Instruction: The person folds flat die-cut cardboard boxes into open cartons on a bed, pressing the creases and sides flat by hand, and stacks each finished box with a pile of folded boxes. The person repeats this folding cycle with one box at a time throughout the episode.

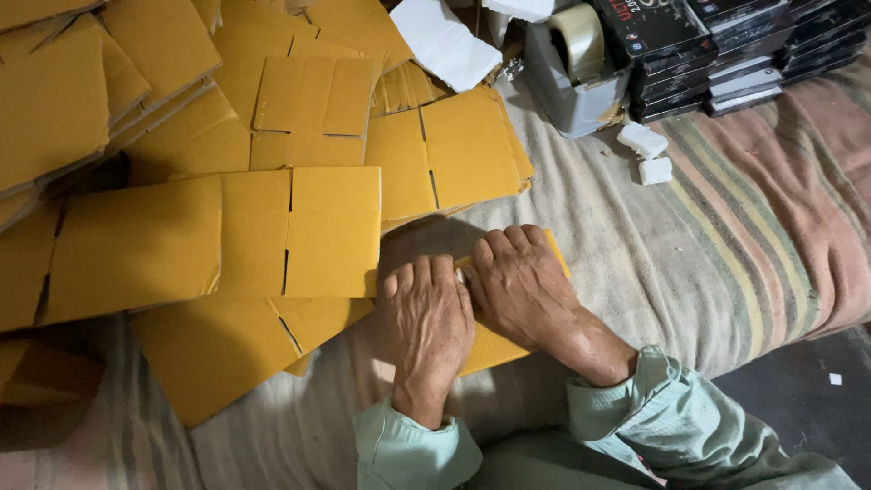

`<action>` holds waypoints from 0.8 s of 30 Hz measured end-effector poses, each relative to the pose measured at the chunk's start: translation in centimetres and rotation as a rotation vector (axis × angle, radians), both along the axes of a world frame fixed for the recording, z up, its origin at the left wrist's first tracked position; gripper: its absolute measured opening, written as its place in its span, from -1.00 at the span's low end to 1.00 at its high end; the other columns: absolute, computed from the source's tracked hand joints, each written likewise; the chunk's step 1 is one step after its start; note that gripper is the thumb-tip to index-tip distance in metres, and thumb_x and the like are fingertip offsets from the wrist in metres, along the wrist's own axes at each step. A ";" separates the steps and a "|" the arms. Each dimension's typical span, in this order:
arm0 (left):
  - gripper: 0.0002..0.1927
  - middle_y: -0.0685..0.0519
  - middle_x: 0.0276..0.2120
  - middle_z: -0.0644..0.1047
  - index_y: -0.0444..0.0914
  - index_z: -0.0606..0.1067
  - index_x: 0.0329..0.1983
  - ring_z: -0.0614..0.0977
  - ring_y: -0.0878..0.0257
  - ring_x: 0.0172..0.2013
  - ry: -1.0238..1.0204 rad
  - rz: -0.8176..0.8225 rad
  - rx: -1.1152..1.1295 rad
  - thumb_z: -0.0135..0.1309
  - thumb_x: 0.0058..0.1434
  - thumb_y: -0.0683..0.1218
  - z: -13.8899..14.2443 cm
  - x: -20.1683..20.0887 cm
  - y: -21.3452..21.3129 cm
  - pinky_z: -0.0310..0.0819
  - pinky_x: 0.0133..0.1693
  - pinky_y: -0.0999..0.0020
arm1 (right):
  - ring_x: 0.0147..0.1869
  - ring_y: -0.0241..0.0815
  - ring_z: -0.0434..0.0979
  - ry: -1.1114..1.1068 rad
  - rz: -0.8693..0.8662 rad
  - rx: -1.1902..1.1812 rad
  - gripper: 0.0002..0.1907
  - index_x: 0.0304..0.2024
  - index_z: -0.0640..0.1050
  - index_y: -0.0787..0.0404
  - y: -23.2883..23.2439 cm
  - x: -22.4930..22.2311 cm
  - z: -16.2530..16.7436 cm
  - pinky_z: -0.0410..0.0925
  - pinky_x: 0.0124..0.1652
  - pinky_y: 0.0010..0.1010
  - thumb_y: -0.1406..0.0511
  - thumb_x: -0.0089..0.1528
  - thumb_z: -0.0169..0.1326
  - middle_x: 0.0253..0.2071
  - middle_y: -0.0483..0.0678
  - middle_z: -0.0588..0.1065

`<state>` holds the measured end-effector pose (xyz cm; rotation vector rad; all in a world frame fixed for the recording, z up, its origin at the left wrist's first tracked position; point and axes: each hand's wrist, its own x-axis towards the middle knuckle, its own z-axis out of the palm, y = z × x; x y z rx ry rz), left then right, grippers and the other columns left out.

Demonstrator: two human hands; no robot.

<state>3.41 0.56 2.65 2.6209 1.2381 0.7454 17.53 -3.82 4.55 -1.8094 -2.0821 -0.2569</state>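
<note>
A flat yellow cardboard blank (490,349) lies just below the middle of the frame on a striped cloth (726,236), mostly hidden under two hands. The left hand (425,327) presses palm-down on it with fingers curled over its upper edge; the right hand (519,286) lies beside it, touching, fingers bent and closed down onto the same edge. Neither hand lifts the piece; both bear on it.

The blank looks light, thin and fairly stiff, likely to crease along its cut slots rather than flop. Its surface seems dry and not slippery, so a hold at an edge or flap, thumb under and fingers over, should be secure.

To the left and above, a heap of similar yellow blanks (299,231) fills the upper left. In the upper middle stands a grey tape dispenser (572,77), with stacked dark flat boxes (726,50) at the upper right and two small white blocks (646,150) just below them.
</note>
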 end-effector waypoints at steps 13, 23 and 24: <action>-0.80 -0.11 -0.27 0.50 -0.27 0.48 -0.18 0.50 -0.04 -0.15 -0.013 0.006 0.000 -0.04 0.35 -0.04 0.3 0.0 0.0 0.27 0.00 0.02 | -0.19 0.16 0.45 -0.013 -0.058 -0.021 -0.71 -0.32 0.49 0.33 -0.1 0.4 -0.7 0.26 -0.06 -0.05 0.18 0.24 0.05 -0.35 0.14 0.46; -0.79 -0.07 -0.25 0.53 -0.24 0.51 -0.18 0.51 -0.02 -0.13 -0.012 0.063 -0.032 -0.06 0.39 -0.02 0.2 0.0 -0.1 0.30 0.01 -0.02 | -0.12 0.12 0.49 -0.071 -0.152 -0.024 -0.73 -0.26 0.51 0.29 -0.2 0.1 -0.6 0.26 0.07 0.06 0.18 0.21 0.04 -0.33 0.10 0.48; -0.78 -0.07 -0.25 0.53 -0.24 0.50 -0.20 0.51 -0.03 -0.14 0.002 0.079 -0.051 -0.06 0.38 -0.01 0.2 0.1 -0.2 0.31 -0.04 -0.03 | -0.13 0.11 0.49 -0.107 -0.173 -0.010 -0.68 -0.27 0.52 0.28 -0.3 0.0 -0.5 0.25 0.07 0.14 0.13 0.20 0.04 -0.34 0.09 0.49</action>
